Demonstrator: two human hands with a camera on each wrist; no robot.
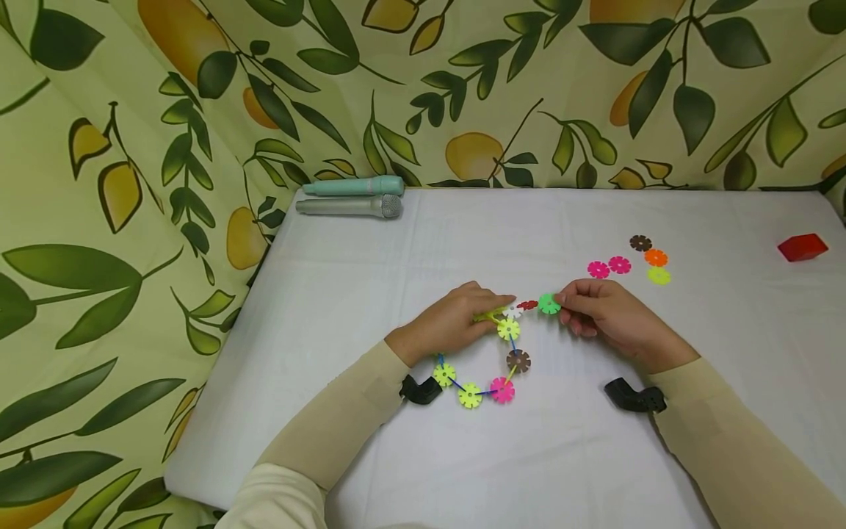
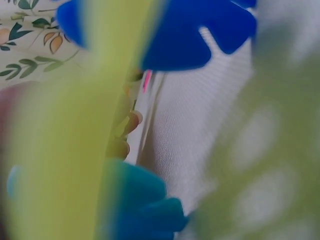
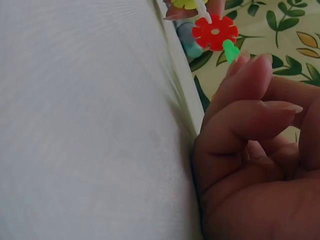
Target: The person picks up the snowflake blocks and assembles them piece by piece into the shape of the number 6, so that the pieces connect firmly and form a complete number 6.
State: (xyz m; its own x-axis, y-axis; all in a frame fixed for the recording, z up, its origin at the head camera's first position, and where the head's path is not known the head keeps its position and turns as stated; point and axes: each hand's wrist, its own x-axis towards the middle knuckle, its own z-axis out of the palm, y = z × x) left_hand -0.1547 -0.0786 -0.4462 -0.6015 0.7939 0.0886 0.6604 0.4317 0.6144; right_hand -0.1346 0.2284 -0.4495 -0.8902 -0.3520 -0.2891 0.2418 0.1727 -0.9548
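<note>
A curved chain of notched plastic discs, among them a pink disc (image 1: 502,390) and a brown disc (image 1: 518,361), stands slotted together on the table. My left hand (image 1: 452,319) grips its upper end by the white disc (image 1: 512,312), covering part of the chain. From the white disc juts a red disc (image 1: 527,305), and a green disc (image 1: 548,303) is joined to its right edge. Thumb and index finger of my right hand (image 1: 611,319) pinch that green disc. In the right wrist view the green disc (image 3: 230,51) meets the red disc's notched rim. A blue disc (image 2: 180,40) shows close up in the left wrist view.
Several loose discs, including an orange disc (image 1: 656,257) and a dark brown disc (image 1: 640,242), lie beyond my right hand. A red block (image 1: 803,247) sits at the far right. Silver (image 1: 349,206) and teal (image 1: 353,186) microphones lie along the back left edge, before a leaf-patterned curtain (image 1: 476,88).
</note>
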